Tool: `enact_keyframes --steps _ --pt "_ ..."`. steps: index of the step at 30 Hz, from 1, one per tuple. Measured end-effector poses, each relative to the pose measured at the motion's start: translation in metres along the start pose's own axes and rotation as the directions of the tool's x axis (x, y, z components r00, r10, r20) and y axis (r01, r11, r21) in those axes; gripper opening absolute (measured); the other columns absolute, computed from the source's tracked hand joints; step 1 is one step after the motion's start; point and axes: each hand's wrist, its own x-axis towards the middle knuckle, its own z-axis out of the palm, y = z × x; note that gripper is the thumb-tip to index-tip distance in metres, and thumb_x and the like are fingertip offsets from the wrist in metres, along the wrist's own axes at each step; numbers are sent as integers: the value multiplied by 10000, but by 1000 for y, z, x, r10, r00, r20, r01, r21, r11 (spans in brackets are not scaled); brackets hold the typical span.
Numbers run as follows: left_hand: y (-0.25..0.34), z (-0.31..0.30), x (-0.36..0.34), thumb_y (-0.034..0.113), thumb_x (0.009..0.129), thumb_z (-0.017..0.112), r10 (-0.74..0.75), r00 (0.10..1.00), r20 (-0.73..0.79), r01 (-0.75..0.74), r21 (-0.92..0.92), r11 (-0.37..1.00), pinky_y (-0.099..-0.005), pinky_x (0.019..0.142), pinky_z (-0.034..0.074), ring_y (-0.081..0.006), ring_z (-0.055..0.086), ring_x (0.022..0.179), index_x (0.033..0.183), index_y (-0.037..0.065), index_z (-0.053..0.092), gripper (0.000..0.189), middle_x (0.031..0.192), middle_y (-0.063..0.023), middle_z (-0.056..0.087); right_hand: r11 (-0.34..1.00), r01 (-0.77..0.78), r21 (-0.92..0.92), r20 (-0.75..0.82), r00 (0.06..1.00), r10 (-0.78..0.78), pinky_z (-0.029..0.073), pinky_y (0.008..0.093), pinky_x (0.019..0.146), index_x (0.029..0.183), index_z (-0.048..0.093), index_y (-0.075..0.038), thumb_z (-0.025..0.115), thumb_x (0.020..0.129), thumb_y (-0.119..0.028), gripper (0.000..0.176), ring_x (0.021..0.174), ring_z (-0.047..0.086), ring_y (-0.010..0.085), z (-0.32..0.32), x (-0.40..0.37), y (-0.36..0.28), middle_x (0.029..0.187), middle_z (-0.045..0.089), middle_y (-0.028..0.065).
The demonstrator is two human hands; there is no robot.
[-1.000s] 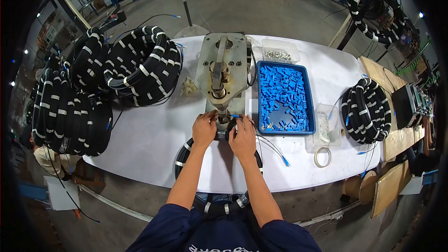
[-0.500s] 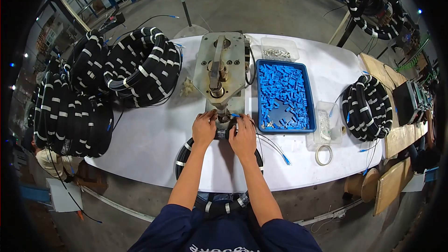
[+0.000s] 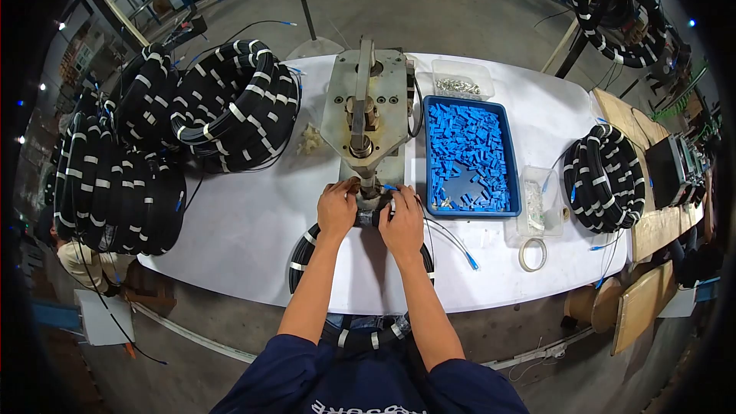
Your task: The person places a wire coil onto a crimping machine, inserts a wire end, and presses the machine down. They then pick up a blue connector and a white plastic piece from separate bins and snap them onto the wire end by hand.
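Our left hand (image 3: 337,211) and right hand (image 3: 402,220) side by side over the white tabletop (image 3: 245,230), both curled shut around the black cable (image 3: 366,219) end, at the foot of the press (image 3: 365,107), blue tray (image 3: 475,215) just right of it

white table (image 3: 253,230) on grey concrete floor (image 3: 429,15), wooden boards (image 3: 653,231) at right.

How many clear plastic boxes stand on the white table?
2. One clear box sits beyond the blue tray; the second clear box sits right of that tray. More may be hidden.
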Motion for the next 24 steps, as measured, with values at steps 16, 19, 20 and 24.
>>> enact_keyframes --steps 16,19,20,24 --pt "-2 -3 1 197 924 562 -214 969 126 227 -100 969 -439 817 523 -359 659 924 1137 128 718 272 996 -140 719 1000 20 0 -23 1000 -20 432 464 1029 1088 609 58 600 844 -76 278 1160 555 389 1 -1 1 1251 581 200" --pt "-7 -1 -2 199 923 570 -168 982 92 178 -120 977 -440 791 528 -359 668 887 1135 131 718 268 975 -147 717 999 35 -15 -29 999 -36 437 467 1019 1092 607 57 597 847 -76 280 1160 556 388 2 -1 2 1247 581 207" --pt "-4 -3 -1 191 919 574 -108 993 46 113 -132 985 -436 772 530 -354 673 866 1131 127 718 263 964 -150 716 999 38 -16 -28 999 -39 439 467 1016 1094 606 58 595 848 -76 281 1160 555 391 2 -1 2 1247 579 210" --pt "3 -10 -4 144 885 597 -158 986 62 166 -175 970 -381 745 533 -326 690 827 1100 60 720 262 946 -179 716 1000 -1 20 32 999 0 418 474 1055 1124 601 72 599 838 -71 320 1227 522 416 0 -1 1 1264 571 236"
